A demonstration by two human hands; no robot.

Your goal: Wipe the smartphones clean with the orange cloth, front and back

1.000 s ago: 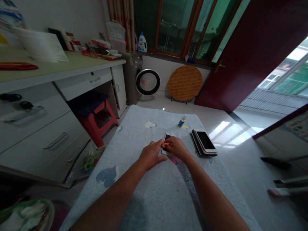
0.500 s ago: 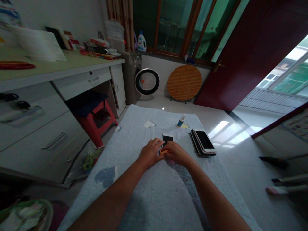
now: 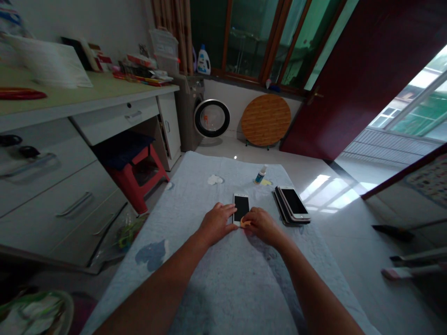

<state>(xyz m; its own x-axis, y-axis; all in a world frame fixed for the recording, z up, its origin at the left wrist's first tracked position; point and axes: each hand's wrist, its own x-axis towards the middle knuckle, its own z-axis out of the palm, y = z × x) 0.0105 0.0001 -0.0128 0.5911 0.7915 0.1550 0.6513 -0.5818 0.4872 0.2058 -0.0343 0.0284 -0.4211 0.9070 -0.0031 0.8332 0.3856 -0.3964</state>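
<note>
A white smartphone [image 3: 241, 207] with a dark screen lies face up on the pale blue cloth. My left hand [image 3: 217, 223] holds it steady, fingertips on its left edge and thumb near its bottom corner. At the lower right of the screen, my right hand [image 3: 261, 225] is closed on a small orange cloth [image 3: 245, 223], pressed against the phone; most of the cloth is hidden by the fingers. Beyond the phone stands a small spray bottle [image 3: 260, 175] with a white cap and blue label.
To the right lies a stack of devices [image 3: 292, 204], a white-framed one on top. A cluttered desk [image 3: 125, 100] with drawers and a red stool [image 3: 139, 172] are on the left. Farther back are a washing machine [image 3: 190, 111] with its door open and a round wooden tabletop [image 3: 266, 120].
My right hand has moved right with the orange cloth, from across the lower screen to the phone's lower right edge. More of the screen shows. My left hand keeps its place.
</note>
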